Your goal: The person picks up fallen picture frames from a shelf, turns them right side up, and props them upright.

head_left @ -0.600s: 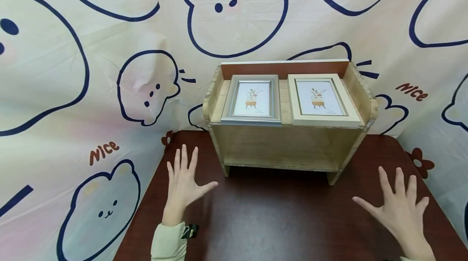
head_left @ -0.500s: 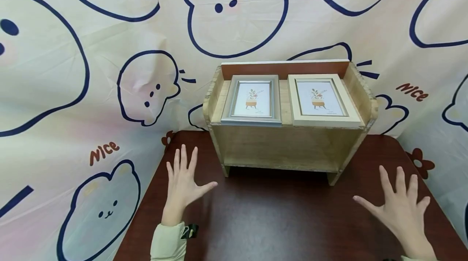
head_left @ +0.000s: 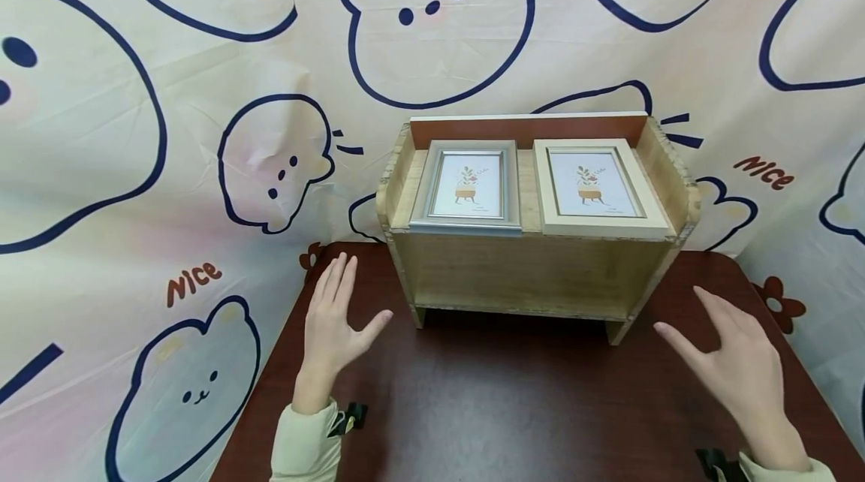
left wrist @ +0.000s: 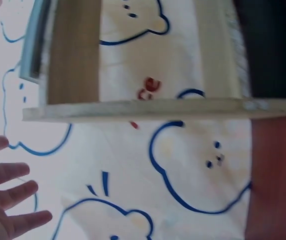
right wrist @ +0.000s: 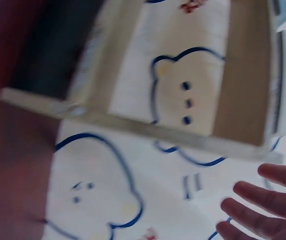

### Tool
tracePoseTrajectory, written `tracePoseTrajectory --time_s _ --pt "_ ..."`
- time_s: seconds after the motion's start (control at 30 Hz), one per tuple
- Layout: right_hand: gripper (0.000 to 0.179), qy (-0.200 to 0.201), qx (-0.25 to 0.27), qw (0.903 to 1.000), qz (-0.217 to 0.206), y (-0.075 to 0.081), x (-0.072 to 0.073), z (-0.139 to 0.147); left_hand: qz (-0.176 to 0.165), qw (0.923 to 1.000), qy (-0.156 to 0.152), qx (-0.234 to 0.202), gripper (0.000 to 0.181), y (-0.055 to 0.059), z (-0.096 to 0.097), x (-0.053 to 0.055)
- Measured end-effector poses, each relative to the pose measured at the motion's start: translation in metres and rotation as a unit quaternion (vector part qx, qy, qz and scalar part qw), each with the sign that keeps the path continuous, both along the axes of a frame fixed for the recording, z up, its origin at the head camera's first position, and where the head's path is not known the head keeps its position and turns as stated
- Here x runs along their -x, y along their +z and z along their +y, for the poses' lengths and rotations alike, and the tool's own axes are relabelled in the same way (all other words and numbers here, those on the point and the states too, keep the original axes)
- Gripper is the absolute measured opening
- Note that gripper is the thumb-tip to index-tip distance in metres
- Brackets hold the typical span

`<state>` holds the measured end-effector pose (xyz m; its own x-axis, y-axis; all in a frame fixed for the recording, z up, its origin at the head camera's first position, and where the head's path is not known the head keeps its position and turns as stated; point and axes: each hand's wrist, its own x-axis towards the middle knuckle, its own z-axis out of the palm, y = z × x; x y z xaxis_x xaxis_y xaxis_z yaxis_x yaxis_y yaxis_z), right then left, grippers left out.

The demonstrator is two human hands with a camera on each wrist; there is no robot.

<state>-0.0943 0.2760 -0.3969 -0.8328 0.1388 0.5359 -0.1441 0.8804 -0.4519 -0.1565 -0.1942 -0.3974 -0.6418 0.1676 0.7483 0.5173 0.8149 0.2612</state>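
Two picture frames lie side by side on the top board of a small wooden shelf (head_left: 513,272). The left one is a silver picture frame (head_left: 465,225); the right one is a cream picture frame (head_left: 606,224). Each shows a print of a potted plant. My left hand (head_left: 331,332), fingers extended and thumb apart, is over the table left of the shelf and holds nothing. Over the table's right side, my right hand (head_left: 736,362) has its thumb spread from its fingers and nothing in its grasp. In both wrist views the fingers (left wrist: 13,192) stay apart from the shelf.
The shelf stands at the back of a dark reddish-brown table (head_left: 513,407). Its lower compartment faces forward. Behind and at both sides hangs a pale curtain (head_left: 432,54) with blue cartoon animal outlines, close to the table's edges.
Both hands have turned, their fingers drawing closer together from a wide spread. The left fingertips have risen slightly in the head view. Shelf and picture frames stay in place.
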Motion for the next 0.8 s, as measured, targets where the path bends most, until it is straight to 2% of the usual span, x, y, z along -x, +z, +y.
tracePoseTrajectory --time_s 0.13,0.27,0.37,0.57,0.8 --pt "0.061 0.033 0.016 0.9988 0.033 0.021 0.008 -0.015 0.018 0.9982 -0.041 -0.039 0.077 0.014 0.007 0.004" --pt "0.054 0.077 0.027 0.9940 0.073 0.038 0.020 -0.030 -0.002 0.9947 -0.076 -0.070 0.069 0.027 0.014 0.009" --pt "0.049 0.108 0.041 0.9897 0.085 0.050 0.031 -0.041 -0.018 0.9916 -0.095 -0.086 0.062 0.037 0.022 0.014" --pt "0.045 0.153 0.067 0.9835 0.071 0.069 0.053 -0.063 -0.049 0.9854 -0.117 -0.113 0.061 0.055 0.037 0.025" --pt "0.043 0.201 0.115 0.9726 0.024 0.090 0.075 -0.084 -0.101 0.9744 -0.136 -0.148 0.062 0.062 0.046 0.038"
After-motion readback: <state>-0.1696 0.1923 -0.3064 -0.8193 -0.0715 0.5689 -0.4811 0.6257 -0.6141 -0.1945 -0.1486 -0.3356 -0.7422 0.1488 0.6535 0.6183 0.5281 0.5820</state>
